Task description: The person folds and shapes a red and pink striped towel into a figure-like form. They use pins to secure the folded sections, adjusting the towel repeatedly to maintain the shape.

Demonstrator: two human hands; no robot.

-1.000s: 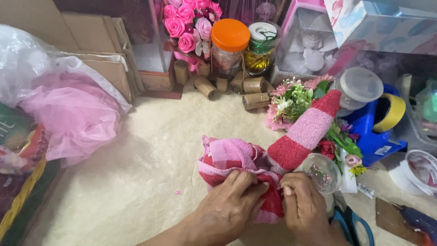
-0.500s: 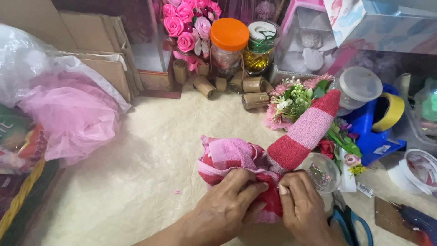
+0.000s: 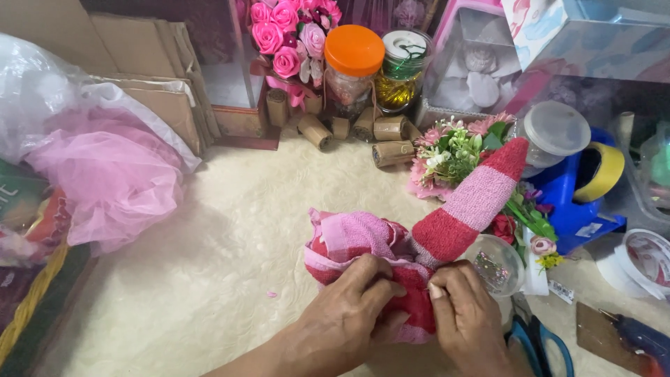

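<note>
A cream fleece mat (image 3: 209,230) covers the work surface under both hands. Far left of the fingers lies a clear bag (image 3: 91,160) stuffed with pink tulle. Straight ahead of the fingers, and touching them, sits the towel (image 3: 363,241), a red and pink checked bundle; a rolled tail (image 3: 474,202) of it rises tilted up and to the right, past the right fingertips.

The left hand (image 3: 349,321) lies on the towel's near side, fingers pressed together and curled down onto the red cloth. The right hand (image 3: 467,321) is just beside it, thumb and forefinger pinched at the fold between the two hands; whether they grip a pin or only cloth is too small to tell.

Well beyond the fingers stand a jar (image 3: 352,70) with an orange lid and a bunch of pink roses (image 3: 289,35), with cork-like rolls (image 3: 387,139) at their foot. Right of the tail are a posy (image 3: 453,150), a blue tape holder (image 3: 579,188) and a small clear cup (image 3: 495,265) just beside the right knuckles. Blue scissors (image 3: 544,345) lie near the right wrist.
</note>
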